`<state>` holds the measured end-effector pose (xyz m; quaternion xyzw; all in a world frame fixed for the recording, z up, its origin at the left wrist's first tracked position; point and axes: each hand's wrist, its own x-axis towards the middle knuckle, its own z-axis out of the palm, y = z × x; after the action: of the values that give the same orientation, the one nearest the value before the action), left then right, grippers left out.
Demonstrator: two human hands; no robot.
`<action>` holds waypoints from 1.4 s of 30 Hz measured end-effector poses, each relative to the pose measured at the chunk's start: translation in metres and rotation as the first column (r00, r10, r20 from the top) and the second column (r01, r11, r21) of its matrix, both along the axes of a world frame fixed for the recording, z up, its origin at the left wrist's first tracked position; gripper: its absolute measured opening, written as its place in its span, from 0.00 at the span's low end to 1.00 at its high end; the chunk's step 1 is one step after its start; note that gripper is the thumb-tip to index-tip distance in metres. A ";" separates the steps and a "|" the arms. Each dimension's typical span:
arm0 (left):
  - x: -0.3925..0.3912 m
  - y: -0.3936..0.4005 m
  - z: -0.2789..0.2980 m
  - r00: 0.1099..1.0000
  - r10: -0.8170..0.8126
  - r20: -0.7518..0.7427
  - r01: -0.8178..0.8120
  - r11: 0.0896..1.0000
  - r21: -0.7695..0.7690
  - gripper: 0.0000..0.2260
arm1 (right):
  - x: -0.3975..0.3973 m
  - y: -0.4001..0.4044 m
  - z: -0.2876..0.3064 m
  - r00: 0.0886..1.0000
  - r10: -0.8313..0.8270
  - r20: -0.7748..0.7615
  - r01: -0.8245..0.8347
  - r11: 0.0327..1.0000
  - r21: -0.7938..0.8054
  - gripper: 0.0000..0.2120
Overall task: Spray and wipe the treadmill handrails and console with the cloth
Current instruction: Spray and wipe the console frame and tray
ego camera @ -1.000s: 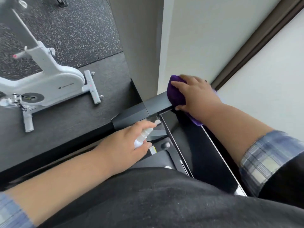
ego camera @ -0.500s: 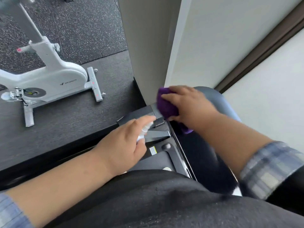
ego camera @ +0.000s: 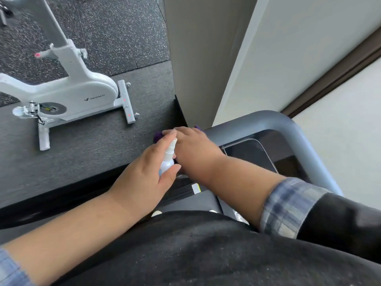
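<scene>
At the left end of the grey tubular metal handrail [ego camera: 274,120], one purple cloth [ego camera: 158,137] is pressed down by the right hand [ego camera: 193,147], its fingers laid over the cloth, which is mostly hidden beneath them. One small white plastic spray bottle [ego camera: 168,159] is gripped by the left hand [ego camera: 144,174], thumb and fingers curled round it, the forefinger stretched over the nozzle. Two hands and two rolled plaid sleeves are counted. One glossy black console screen [ego camera: 251,153] is seen inside the rail's bend. One white exercise bike [ego camera: 68,93] is stood on the dark speckled rubber floor [ego camera: 115,34]. A pale wall [ego camera: 288,48] is seen behind the rail.
</scene>
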<state>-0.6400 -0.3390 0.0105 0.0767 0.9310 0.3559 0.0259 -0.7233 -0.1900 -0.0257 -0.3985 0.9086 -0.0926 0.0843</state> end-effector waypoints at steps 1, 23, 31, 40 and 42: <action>0.001 -0.003 0.001 0.999 0.042 -0.020 -0.042 0.999 0.011 0.32 | 0.005 -0.018 0.000 1.000 0.027 -0.004 -0.027 1.000 -0.005 0.23; -0.001 0.014 -0.007 0.998 -0.062 -0.024 0.063 0.997 0.053 0.25 | -0.058 0.163 0.017 0.925 -0.377 -0.040 0.375 0.899 0.227 0.39; -0.002 0.034 0.004 0.991 -0.105 -0.087 0.112 0.991 0.078 0.24 | -0.031 0.025 0.016 1.000 0.026 -0.009 -0.023 0.972 0.235 0.26; 0.000 0.052 0.008 0.987 -0.152 -0.045 0.155 0.985 0.074 0.25 | -0.041 0.102 0.015 0.976 -0.215 -0.017 0.215 0.964 0.159 0.35; 0.002 0.054 0.008 0.984 -0.169 -0.047 0.173 0.982 0.076 0.25 | -0.047 0.134 0.019 0.945 -0.327 -0.026 0.326 0.926 0.191 0.38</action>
<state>-0.6378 -0.2847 0.0186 0.1646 0.9064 0.3875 0.0343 -0.7701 -0.0563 -0.0063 -0.2314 0.9666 -0.0183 0.1088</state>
